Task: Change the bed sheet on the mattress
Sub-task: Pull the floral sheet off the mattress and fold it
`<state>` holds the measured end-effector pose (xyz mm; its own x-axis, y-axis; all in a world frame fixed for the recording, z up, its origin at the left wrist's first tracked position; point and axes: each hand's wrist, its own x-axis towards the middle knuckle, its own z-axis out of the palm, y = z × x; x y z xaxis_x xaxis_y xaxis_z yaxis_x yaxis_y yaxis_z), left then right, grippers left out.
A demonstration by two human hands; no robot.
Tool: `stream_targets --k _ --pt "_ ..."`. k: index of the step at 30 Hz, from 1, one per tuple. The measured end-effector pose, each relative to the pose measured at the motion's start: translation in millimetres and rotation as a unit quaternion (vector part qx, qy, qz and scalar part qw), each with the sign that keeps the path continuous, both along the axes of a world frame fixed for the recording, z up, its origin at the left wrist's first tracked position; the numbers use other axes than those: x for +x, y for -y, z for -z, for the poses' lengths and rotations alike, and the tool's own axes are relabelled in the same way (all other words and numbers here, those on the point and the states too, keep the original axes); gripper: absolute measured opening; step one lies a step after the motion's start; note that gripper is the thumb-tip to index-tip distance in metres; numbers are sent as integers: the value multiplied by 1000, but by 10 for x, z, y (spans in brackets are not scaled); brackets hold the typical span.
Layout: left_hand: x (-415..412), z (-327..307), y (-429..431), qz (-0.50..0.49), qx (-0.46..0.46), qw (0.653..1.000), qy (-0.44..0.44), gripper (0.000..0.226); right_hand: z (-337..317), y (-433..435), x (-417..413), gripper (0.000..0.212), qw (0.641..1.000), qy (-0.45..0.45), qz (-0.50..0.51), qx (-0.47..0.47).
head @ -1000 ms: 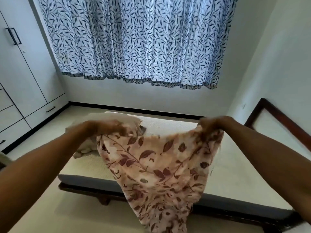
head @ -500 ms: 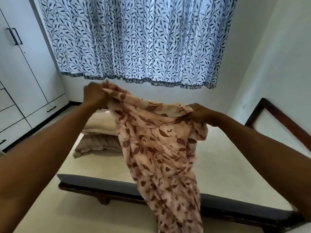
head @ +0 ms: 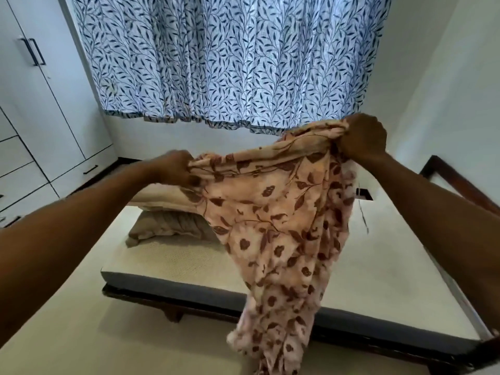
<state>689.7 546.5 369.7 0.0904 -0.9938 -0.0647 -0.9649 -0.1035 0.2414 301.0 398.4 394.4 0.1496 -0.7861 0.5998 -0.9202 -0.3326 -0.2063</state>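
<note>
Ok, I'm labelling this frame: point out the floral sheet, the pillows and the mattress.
floral sheet (head: 270,212), head view, middle of hanging cloth.
pillows (head: 167,226), head view, lower pillow's front.
mattress (head: 176,261), head view, bare top surface.

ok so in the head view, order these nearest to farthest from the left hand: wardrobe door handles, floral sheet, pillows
1. floral sheet: in the left hand itself, gripped at its upper edge.
2. pillows: just below that hand, stacked on the left side of the mattress.
3. wardrobe door handles: well off to the upper left, on the tall doors.
</note>
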Motion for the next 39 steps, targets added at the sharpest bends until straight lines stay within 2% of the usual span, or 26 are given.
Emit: stream_targets --k 2,4,6,7,9,10,12,13,14,16,17,18,20,21,22,24,25,26,27,30,32,35,37,39 --pt "203 -62 95 -89 -86 987 102 31 78 -7 77 28 997 2 -39 62" --pt "358 -85 159 -160 -157 970 92 27 129 -43 148 32 979 3 -70 189" --pt "406 -20 239 -191 -212 958 -23 23 201 -105 159 34 948 10 -113 296" --pt "393 14 269 -202 -237 943 -114 23 228 -166 157 30 931 6 -145 333" --pt "264 48 225 -189 -263 890 -321 16 226 -305 177 23 896 -19 -217 388" --pt "139 33 161 -146 -240 872 -401 13 194 -371 209 21 877 -26 -247 411" --pt "-140 30 19 -11 -123 859 -498 26 55 -470 313 20 842 -16 -306 445" --pt "-318 38 -38 53 -51 859 -507 35 -53 -488 383 20 828 -7 -336 450" --pt "-481 58 -72 100 14 872 -480 40 -179 -487 459 19 816 11 -368 446" --pt "-798 91 -64 157 81 905 -387 29 -404 -408 598 15 786 121 -428 429" --pt "-910 59 -38 160 76 908 -379 23 -469 -369 643 18 755 220 -458 415" --pt "-992 -12 -13 152 54 904 -396 21 -461 -321 653 27 696 336 -487 406" --pt "-1000 -188 82 132 -7 874 -468 25 -130 -228 572 55 534 522 -512 424" --pt "-977 -282 124 127 -30 851 -509 29 176 -245 505 72 499 552 -491 452" --pt "-946 -372 163 120 -45 829 -544 33 533 -341 448 88 503 540 -453 499" --pt "-867 -489 283 88 -85 808 -576 38 1271 -728 420 107 546 457 -358 604" --pt "-837 -538 339 62 -113 797 -590 39 1566 -975 422 110 536 414 -344 650" --pt "-809 -574 392 39 -136 784 -604 39 1745 -1193 450 111 520 388 -341 681" --pt "-794 -613 441 26 -148 768 -622 38 1794 -1356 500 111 520 376 -333 691" --pt "-833 -618 545 15 -158 735 -660 15 1484 -1372 685 96 582 354 -340 648" --pt "-872 -503 562 38 -106 738 -666 23 1119 -1242 778 76 598 400 -350 600" --pt "-829 -124 576 29 -37 778 -626 25 764 -1021 810 29 566 537 -344 522" --pt "-783 229 630 -65 -67 795 -600 32 644 -877 791 29 537 587 -355 491" --pt "-724 645 538 -156 -84 814 -553 41 574 -766 781 30 537 610 -356 461"
